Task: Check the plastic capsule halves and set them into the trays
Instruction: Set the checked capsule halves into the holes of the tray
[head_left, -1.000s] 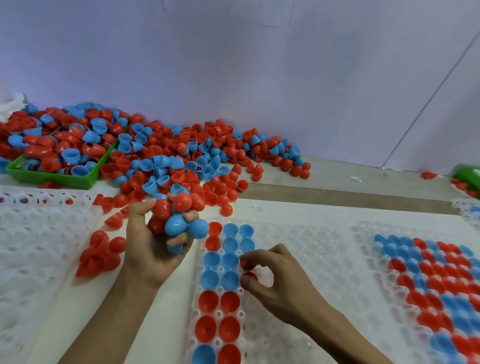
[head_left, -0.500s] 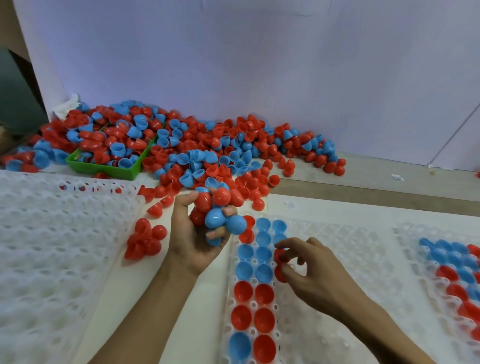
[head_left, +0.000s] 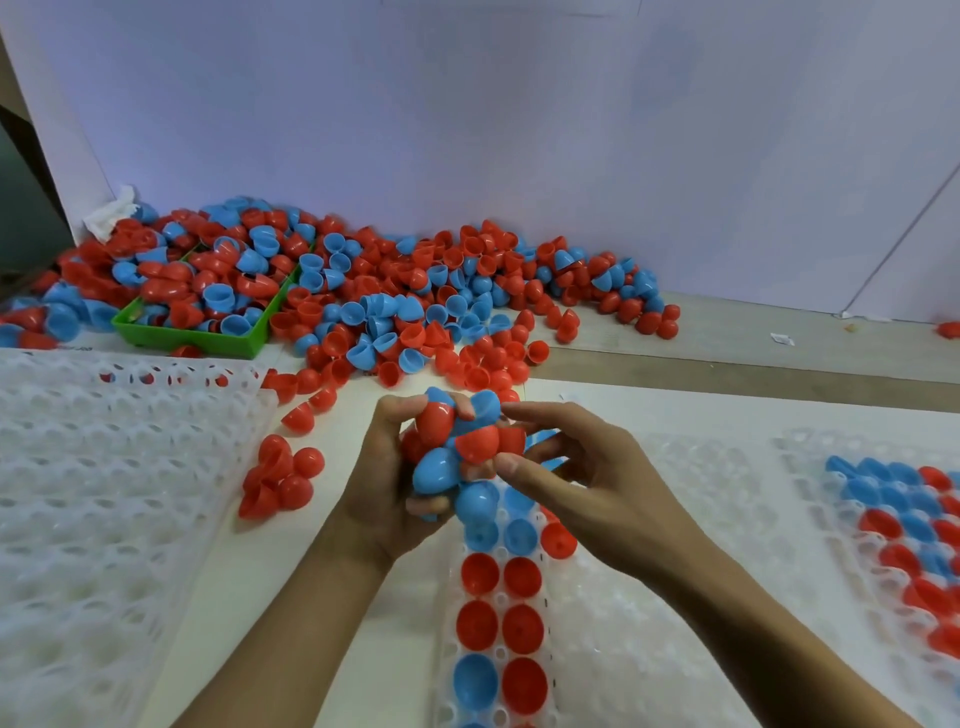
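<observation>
Your left hand (head_left: 384, 478) keeps a full grip on a cluster of capsule halves (head_left: 447, 457), red and blue, held just above the near tray (head_left: 597, 649). Your right hand (head_left: 587, 478) pinches one red half (head_left: 480, 442) at the cluster's front, thumb below and fingers above. You look to be drawing the next piece for checking. The tray's two left columns are filled; a third has barely begun. Next, free that half cleanly, look it over, and seat it beside the filled pockets.
</observation>
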